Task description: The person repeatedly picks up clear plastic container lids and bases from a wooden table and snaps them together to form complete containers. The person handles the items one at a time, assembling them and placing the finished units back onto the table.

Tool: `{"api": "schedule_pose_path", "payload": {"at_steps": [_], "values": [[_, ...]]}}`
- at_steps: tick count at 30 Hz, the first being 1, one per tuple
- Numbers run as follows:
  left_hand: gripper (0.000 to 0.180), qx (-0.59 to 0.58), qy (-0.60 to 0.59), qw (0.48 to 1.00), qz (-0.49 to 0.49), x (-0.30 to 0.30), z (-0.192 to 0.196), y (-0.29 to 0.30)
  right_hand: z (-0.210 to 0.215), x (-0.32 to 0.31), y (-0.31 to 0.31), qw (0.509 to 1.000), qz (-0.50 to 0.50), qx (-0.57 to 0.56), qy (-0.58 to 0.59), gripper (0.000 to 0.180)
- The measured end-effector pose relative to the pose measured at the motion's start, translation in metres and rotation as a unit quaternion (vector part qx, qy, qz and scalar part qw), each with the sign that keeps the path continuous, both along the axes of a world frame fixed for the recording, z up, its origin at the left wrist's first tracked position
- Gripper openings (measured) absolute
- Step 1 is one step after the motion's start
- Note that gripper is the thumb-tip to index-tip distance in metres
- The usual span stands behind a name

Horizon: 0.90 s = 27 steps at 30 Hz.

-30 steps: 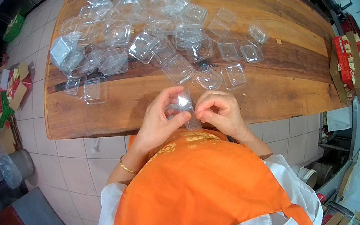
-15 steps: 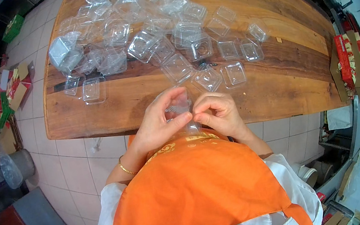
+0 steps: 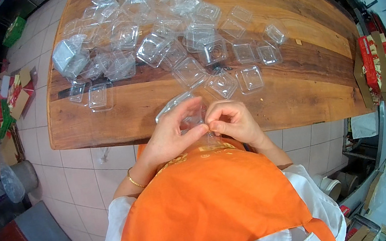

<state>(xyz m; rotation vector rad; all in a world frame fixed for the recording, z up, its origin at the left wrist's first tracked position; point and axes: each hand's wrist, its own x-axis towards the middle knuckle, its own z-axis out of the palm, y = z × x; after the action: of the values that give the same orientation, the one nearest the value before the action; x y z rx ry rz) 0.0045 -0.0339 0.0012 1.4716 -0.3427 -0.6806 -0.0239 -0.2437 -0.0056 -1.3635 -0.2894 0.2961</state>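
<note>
We see a wooden table (image 3: 297, 78) littered with clear plastic clamshell boxes (image 3: 175, 37), red cartons (image 3: 376, 66) at its right end, colourful boxes (image 3: 8, 99) on the tiled floor (image 3: 80, 173) left.

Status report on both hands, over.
Left hand and right hand pinch one clear plastic container at the table edge. Nothing in the way.

A packing workroom: clear plastic boxes (image 3: 156, 45) crowd a wooden table (image 3: 307, 77), cartons (image 3: 376, 66) stacked alongside.

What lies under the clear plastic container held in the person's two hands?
Below the clear plastic container show the wooden table edge and orange apron. The left hand and right hand cover its underside.
</note>
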Motion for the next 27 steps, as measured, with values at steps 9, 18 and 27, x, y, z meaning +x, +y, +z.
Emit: {"api": "schedule_pose_path", "payload": {"at_steps": [9, 18, 27], "values": [[0.043, -0.009, -0.041, 0.999, -0.019, 0.003, 0.001, 0.0, -0.016, -0.007, 0.008, 0.985, 0.019, 0.115, 0.127, 0.014], [0.03, 0.058, -0.126, 0.989, 0.051, 0.006, 0.003, 0.003, 0.014, 0.003, 0.005, 0.991, 0.047, -0.05, 0.118, 0.011], [0.06, 0.171, -0.229, 0.942, 0.174, 0.016, -0.005, 0.029, 0.004, 0.128, -0.057, 0.926, -0.306, 0.205, 0.086, 0.038]]}}
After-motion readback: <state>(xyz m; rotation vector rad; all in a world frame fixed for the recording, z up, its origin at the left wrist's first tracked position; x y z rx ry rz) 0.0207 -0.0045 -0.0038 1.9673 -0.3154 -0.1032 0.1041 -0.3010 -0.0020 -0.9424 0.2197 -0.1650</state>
